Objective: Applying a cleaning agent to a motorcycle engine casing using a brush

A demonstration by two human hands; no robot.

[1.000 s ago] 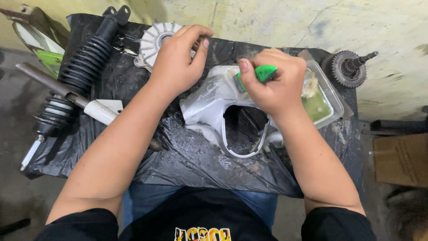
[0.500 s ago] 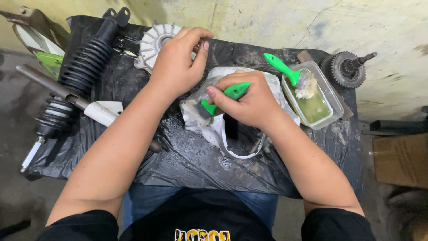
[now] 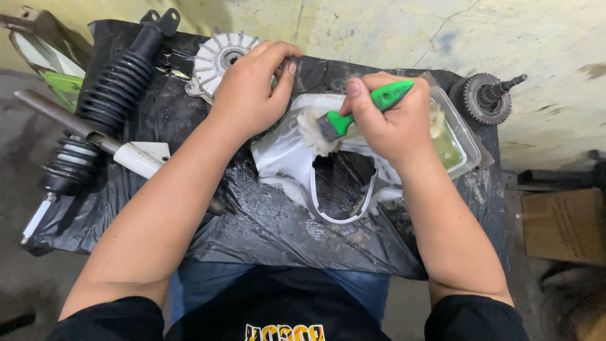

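A black coil-spring shock absorber (image 3: 107, 107) lies at the left of the table (image 3: 252, 233), which is covered in black plastic sheet. A white finned metal disc (image 3: 218, 58) sits beyond the left hand (image 3: 252, 95), which presses flat, fingers spread, on a white curved plastic cover (image 3: 284, 158). The right hand (image 3: 391, 120) is clenched round a green-handled brush (image 3: 353, 113), its soapy bristles on the cover. Just behind, a clear rectangular plastic tub (image 3: 464, 136) holds greenish liquid and foam. A dark gear shaft (image 3: 486, 98) lies far right.

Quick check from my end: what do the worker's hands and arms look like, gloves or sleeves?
No gloves: the left hand and right hand are bare, with no rings, watch or bands visible. Both forearms are uncovered. Short black sleeves end near the elbows, part of a black shirt with yellow print on the chest.
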